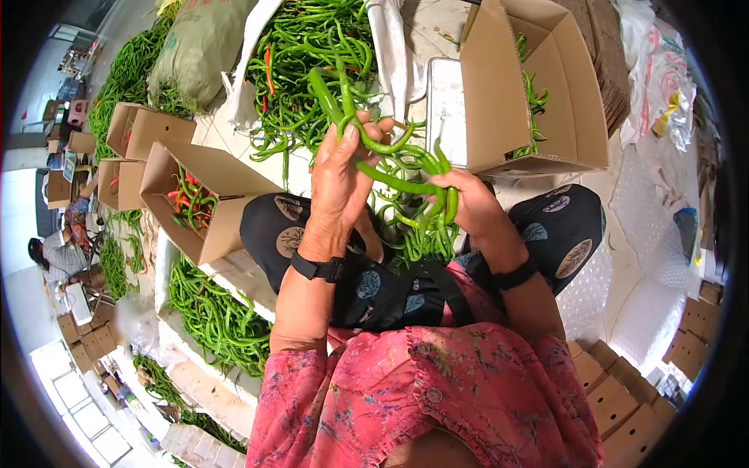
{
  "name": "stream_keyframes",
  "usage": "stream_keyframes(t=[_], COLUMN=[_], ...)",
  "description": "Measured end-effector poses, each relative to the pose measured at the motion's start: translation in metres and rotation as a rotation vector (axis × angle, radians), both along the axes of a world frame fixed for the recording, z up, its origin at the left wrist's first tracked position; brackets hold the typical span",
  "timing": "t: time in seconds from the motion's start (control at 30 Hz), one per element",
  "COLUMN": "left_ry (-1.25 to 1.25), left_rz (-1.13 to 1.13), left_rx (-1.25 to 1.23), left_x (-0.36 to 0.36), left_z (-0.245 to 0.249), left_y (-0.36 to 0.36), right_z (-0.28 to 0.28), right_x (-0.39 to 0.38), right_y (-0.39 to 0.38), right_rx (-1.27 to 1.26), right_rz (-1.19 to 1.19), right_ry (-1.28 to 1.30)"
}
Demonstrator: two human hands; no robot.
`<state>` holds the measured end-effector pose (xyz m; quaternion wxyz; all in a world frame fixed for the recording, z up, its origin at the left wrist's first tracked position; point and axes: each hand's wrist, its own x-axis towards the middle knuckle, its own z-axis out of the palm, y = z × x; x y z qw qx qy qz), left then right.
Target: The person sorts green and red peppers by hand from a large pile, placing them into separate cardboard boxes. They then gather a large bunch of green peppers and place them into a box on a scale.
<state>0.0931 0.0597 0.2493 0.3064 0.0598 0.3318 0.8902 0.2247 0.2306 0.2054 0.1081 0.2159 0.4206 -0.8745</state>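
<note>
Centre of frame: your left hand (pixel 340 171) and right hand (pixel 473 209) both grip long green chillies (pixel 399 183) | likely light, smooth, snappable | best held mid-length, gently.

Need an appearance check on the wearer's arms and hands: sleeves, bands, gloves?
Left hand and right hand: bare, no gloves. Black band with a blocky fastening on the left wrist, plain-looking black band on the right. Sleeves: pinkish red, multicoloured floral print, forearms uncovered.
</note>
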Motion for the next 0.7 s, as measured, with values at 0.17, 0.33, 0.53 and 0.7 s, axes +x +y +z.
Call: stream_keyframes(t=[0.17,0.33,0.53,0.7], left_ry=[-0.067,0.388,1.381,1.067], left_rz=[0.007,-0.170,-0.072,-0.119], left_rx=[-0.097,-0.676,-0.883,-0.897], left_x=[-0.003,0.005,0.049,0.057], left_z=[0.000,0.022,0.000,0.027], left_y=[-0.004,-0.004,0.015,0.000], right_z=[-0.008,0.008,0.036,0.041], right_x=[0.012,0.011,-0.009,-0.007], right_y=[0.004,0.017,0.004,0.018], right_rx=[-0.321,-0.066,-0.171,-0.182], right_rz=[-0.358,-0.316,-0.221,-0.269], right_ry=[-0.078,0.070,0.220,0.190])
